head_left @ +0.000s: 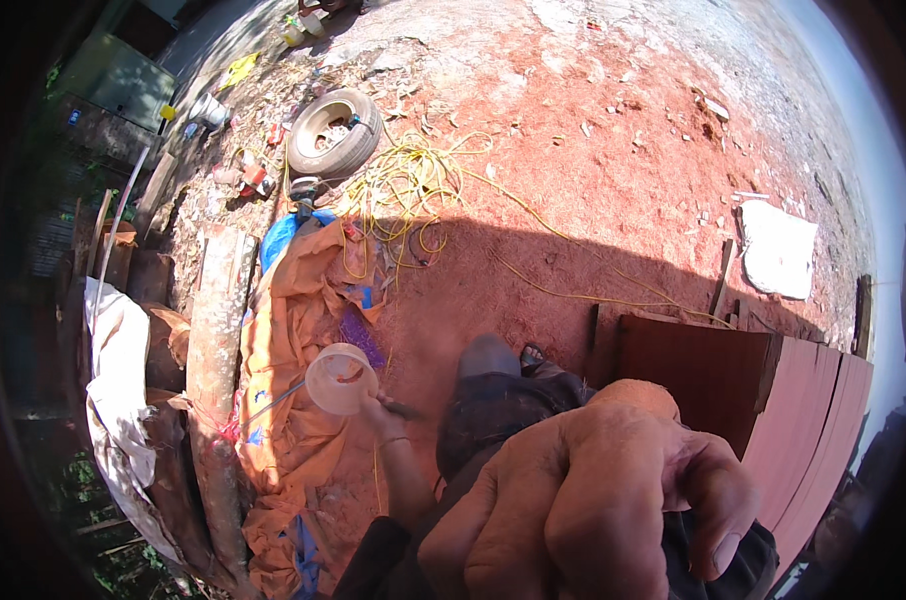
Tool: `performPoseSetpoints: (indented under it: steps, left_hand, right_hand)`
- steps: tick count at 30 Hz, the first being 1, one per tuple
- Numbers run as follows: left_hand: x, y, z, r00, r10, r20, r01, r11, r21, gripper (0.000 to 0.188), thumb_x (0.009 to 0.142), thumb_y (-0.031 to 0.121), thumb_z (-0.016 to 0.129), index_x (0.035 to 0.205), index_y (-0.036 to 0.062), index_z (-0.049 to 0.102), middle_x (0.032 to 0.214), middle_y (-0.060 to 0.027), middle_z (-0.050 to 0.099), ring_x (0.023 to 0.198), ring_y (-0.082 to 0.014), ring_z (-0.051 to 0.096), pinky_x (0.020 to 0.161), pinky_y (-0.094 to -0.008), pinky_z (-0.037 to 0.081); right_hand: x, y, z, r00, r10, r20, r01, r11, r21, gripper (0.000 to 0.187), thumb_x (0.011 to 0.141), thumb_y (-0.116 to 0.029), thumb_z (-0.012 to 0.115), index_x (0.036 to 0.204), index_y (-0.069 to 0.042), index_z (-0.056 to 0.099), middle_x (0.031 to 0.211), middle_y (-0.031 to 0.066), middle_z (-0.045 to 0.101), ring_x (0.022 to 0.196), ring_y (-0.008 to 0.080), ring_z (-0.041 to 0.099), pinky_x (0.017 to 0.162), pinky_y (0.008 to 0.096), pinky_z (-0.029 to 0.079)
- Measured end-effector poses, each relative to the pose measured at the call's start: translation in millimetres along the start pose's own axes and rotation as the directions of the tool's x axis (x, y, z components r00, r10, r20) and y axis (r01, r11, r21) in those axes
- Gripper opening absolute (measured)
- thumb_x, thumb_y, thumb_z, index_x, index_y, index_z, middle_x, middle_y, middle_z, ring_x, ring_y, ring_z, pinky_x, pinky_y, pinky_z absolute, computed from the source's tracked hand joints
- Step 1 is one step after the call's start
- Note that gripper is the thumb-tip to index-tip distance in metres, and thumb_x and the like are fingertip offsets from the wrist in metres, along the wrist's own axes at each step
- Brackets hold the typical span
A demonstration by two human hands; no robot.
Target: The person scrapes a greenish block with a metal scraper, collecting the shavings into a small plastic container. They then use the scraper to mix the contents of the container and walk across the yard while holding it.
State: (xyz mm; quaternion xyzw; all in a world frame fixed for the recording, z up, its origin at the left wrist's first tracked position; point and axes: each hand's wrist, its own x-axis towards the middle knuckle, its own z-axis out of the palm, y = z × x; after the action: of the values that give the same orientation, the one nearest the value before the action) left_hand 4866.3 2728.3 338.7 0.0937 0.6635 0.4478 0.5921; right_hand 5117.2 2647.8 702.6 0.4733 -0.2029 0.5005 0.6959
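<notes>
My left hand (pixel 385 418) is closed at the edge of a translucent whitish tub (pixel 318 385), which has something reddish-brown inside. A short dark piece sticks out beside these fingers; its kind is unclear. Close in front of the camera, my right hand (pixel 583 490) looms large, its fingers curled and the thumb bent down. Whatever it may hold is hidden behind the knuckles. Below the tub spreads a crumpled orange tarp (pixel 283 340) with blue patches.
A wheel with its tire (pixel 358 150) lies beyond a tangled yellow cord (pixel 413 180). Logs (pixel 218 350) line the left. Reddish boards (pixel 803 420) are stacked at the right, with a white sack (pixel 778 250) farther off. Reddish sawdust-like material covers the ground (pixel 583 150).
</notes>
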Motion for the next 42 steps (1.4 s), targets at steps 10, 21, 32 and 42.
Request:
performPoseSetpoints:
  steps: [10, 21, 32, 42]
  left_hand:
    - [96.5, -14.8, 148.2, 0.999, 0.042, -0.01, -0.042, 0.999, 0.003, 0.024, 0.096, 0.027, 0.049, 0.076, 0.0172, 0.043, 0.062, 0.0034, 0.043, 0.045, -0.0099, 0.039, 0.04, -0.0255, 0.036]
    - [168.9, 39.9, 366.1, 0.998, -0.036, 0.052, 0.032, 0.996, 0.082, 0.026, 0.095, 0.028, 0.052, 0.074, 0.0163, 0.043, 0.06, 0.0023, 0.044, 0.044, -0.0104, 0.04, 0.041, -0.0261, 0.037]
    - [210.1, 10.3, 503.1, 0.989, -0.146, 0.016, 0.143, 0.981, 0.128, 0.025, 0.095, 0.028, 0.054, 0.074, 0.0165, 0.045, 0.059, 0.0025, 0.043, 0.043, -0.0104, 0.04, 0.039, -0.0254, 0.036]
    - [174.8, -9.8, 738.3, 0.993, 0.072, 0.088, -0.094, 0.955, 0.282, 0.03, 0.097, 0.03, 0.05, 0.073, 0.0127, 0.051, 0.058, 0.0003, 0.046, 0.048, -0.0107, 0.045, 0.045, -0.0258, 0.034]
  right_hand:
    - [81.0, -117.8, -103.3, 0.928, 0.348, -0.132, -0.367, 0.8, -0.475, 0.036, 0.092, -0.023, 0.069, 0.11, 0.008, 0.067, 0.107, 0.0235, 0.065, 0.096, 0.0291, 0.064, 0.079, 0.0357, 0.05]
    - [205.9, -227.1, -228.7, 0.863, 0.418, -0.283, -0.504, 0.673, -0.541, 0.032, 0.09, -0.02, 0.072, 0.111, 0.005, 0.068, 0.111, 0.0188, 0.066, 0.101, 0.0258, 0.064, 0.082, 0.0346, 0.05]
    - [306.1, -369.1, -304.9, 0.812, 0.443, -0.38, -0.582, 0.567, -0.583, 0.029, 0.087, -0.014, 0.075, 0.11, 0.001, 0.067, 0.111, 0.0121, 0.067, 0.102, 0.019, 0.063, 0.083, 0.0322, 0.05]
    - [207.2, -705.5, -388.6, 0.11, -0.415, -0.903, -0.878, -0.467, 0.107, 0.037, 0.09, -0.021, 0.07, 0.116, 0.005, 0.065, 0.104, 0.0173, 0.071, 0.099, 0.021, 0.068, 0.087, 0.0325, 0.053]
